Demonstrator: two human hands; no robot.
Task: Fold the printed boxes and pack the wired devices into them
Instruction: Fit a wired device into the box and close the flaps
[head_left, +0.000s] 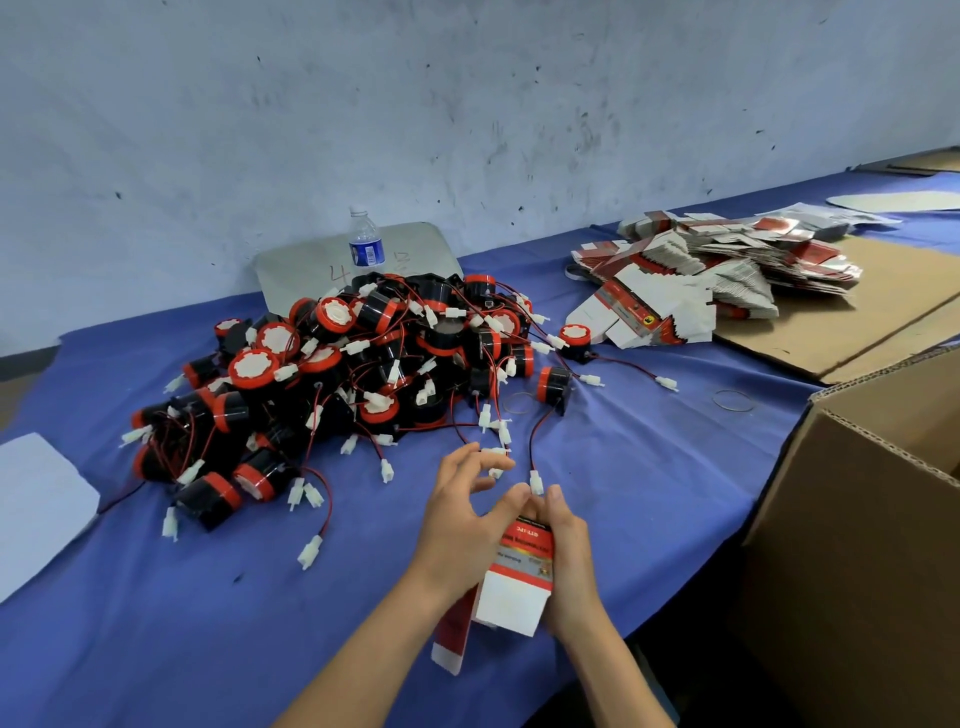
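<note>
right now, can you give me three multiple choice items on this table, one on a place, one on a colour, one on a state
1. Where does the water bottle stand?
A. behind the pile of wired devices, near the wall
B. inside the cardboard carton
C. on the stack of flat boxes

2. What colour is the cloth on the table?
A. green
B. blue
C. yellow

3. What is the right hand doing?
A. resting flat on the cloth
B. lifting the bottle
C. holding a printed box in its grip

Answers:
1 A, the bottle rises just beyond the pile.
2 B, blue shows all round the pile.
3 C, its fingers curl round the box while the left hand works at the box's top end, fingers spread.
</note>
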